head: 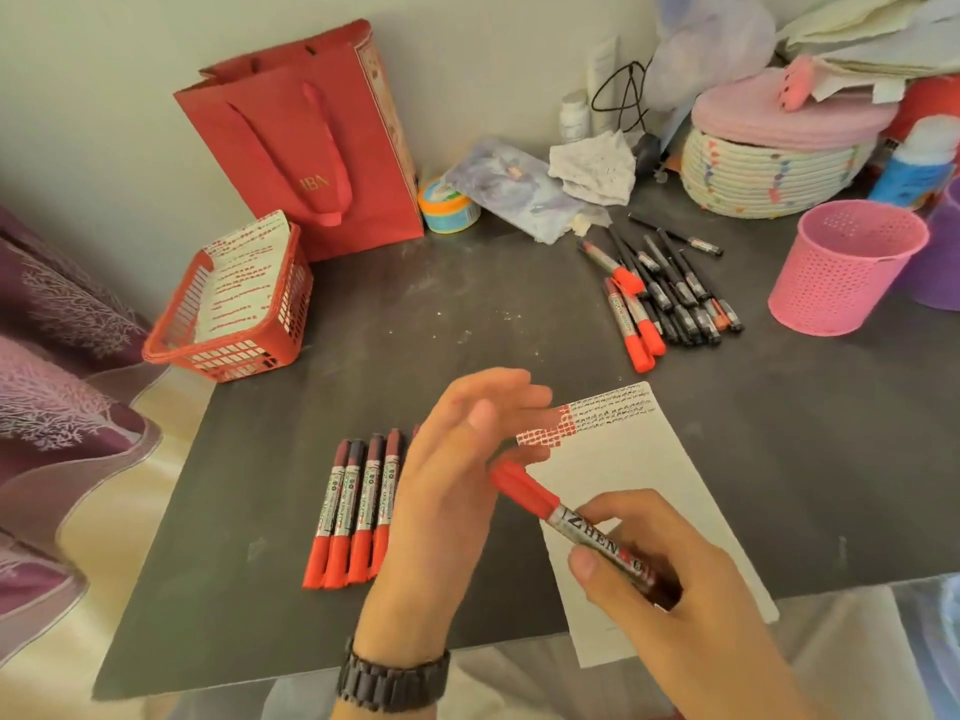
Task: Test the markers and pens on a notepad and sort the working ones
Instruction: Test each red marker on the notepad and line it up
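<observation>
Red basket (234, 356) holds sheets (244, 272) (red-scribbled) — right hand (670, 579) grips marker (524, 491)

My left hand (457, 485) hangs open at centre frame, palm facing three o'clock, fingers straight and loosely together, pointing toward one o'clock. My right hand (670, 579) sits at five o'clock, thumb and curled fingers gripping a red marker (550, 506), its capped end aimed at ten o'clock, near my left palm.
</observation>
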